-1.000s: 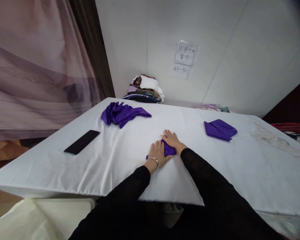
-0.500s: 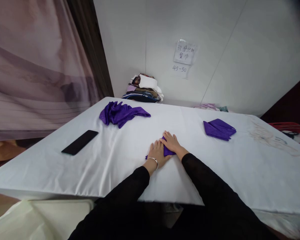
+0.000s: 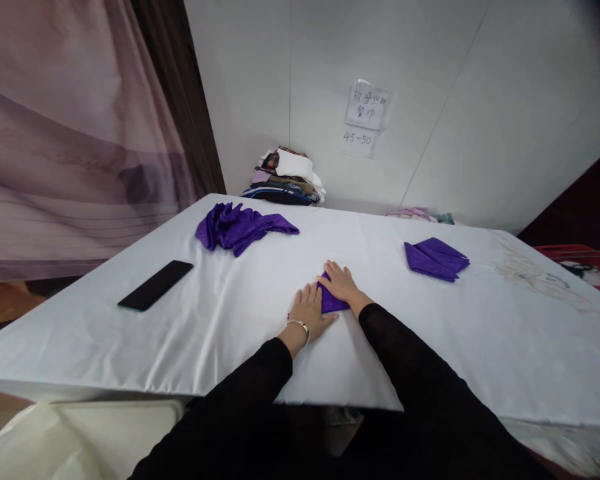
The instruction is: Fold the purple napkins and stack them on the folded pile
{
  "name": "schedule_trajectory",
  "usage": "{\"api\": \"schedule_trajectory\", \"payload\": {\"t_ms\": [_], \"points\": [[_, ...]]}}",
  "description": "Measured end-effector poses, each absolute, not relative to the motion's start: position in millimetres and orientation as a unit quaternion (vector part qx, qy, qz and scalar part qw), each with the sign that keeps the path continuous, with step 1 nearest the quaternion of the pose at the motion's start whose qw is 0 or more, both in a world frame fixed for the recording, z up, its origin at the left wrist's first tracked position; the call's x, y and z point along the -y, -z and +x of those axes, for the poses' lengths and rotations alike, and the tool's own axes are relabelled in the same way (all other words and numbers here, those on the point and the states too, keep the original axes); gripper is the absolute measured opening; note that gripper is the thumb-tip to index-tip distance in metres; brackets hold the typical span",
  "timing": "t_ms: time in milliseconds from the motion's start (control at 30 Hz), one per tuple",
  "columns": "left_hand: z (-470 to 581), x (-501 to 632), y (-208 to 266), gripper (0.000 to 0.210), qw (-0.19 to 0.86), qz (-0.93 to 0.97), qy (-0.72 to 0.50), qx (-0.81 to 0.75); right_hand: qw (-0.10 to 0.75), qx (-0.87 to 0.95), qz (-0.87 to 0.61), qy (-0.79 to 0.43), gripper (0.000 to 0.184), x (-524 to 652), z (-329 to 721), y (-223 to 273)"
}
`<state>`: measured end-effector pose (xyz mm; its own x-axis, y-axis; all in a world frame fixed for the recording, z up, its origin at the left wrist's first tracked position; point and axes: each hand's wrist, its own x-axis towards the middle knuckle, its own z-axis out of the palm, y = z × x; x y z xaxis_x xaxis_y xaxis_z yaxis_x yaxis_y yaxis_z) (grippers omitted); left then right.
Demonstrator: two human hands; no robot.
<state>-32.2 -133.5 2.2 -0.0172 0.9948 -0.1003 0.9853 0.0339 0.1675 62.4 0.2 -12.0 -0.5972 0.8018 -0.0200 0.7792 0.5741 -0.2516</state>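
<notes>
"Mid-bench [image 3: 250, 320], where's the purple cloth [image 3: 334, 302]?"

"Under both palms: left hand [image 3: 311, 313] on its left, right hand [image 3: 339, 281] on its far side. Too covered to read a long axis."

"Pinching?"

"No, fingers flat."

"Count?"

"Three cloths, including one crumpled cloth [image 3: 230, 228] far left, one folded cloth [image 3: 435, 260] far right; one phone [image 3: 156, 287]."

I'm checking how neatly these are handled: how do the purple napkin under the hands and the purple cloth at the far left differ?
The purple napkin lies flat and folded; the purple cloth is bunched in loose, wavy folds. The left hand and right hand cover much of the napkin, while nothing covers the cloth. The napkin looks compact; the cloth spreads wider. Both are purple.
</notes>
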Motion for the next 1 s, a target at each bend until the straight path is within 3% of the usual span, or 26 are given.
{"api": "schedule_trajectory", "payload": {"t_ms": [1000], "points": [[-65.1, 200.0, 7.7, 0.081, 0.074, 0.673, -0.022, -0.736, 0.052, 0.889, -0.438, -0.123, 0.069, -1.0, 63.5, 13.7]]}}
